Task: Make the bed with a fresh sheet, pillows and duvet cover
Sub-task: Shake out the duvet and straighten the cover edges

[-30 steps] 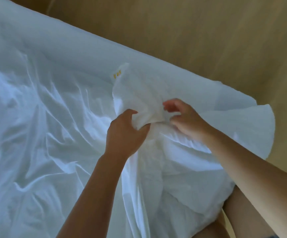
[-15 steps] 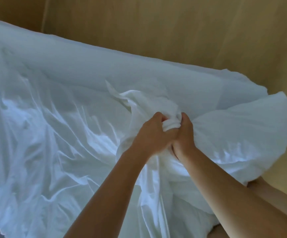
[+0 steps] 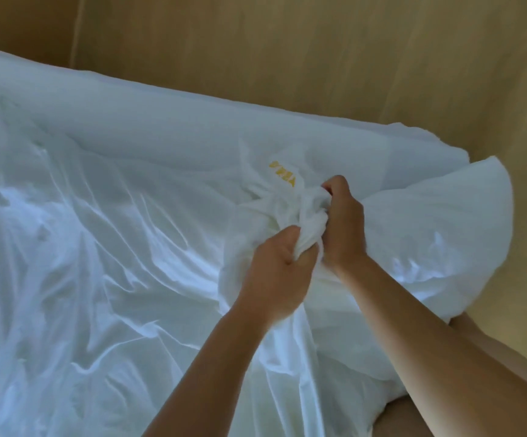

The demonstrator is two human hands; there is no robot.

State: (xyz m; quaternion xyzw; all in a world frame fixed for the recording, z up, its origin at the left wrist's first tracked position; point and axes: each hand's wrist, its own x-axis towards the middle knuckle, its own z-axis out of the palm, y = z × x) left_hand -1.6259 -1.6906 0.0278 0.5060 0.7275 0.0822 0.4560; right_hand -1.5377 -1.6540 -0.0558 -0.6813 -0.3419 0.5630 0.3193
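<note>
Grips a twisted bunch of the white duvet cover [image 3: 306, 212] in both hands, right of the middle of the view. Wraps the left hand [image 3: 274, 266] round the near end of the bunch, fingers and thumb curled tight into the cloth. Closes the right hand [image 3: 342, 228] on the far end, knuckles up, fingers buried in the folds, just beside the left. On the cloth just beyond the bunch, a yellow label [image 3: 282, 175], lettering too blurred to read. To the left and down to the bottom edge, the rest of the cover, crumpled and creased, spread over the bed. To the right of the hands, a plump white bulge [image 3: 438, 231], duvet or pillow, cannot tell which. Across the cloth below the hands, both bare forearms, reaching up from the bottom edge and hiding the folds beneath. At the lower right, beside the bulge, a bare leg [image 3: 508, 357]. Beyond the bed, pale wooden boards [image 3: 319, 58] across the top and down the right side
</note>
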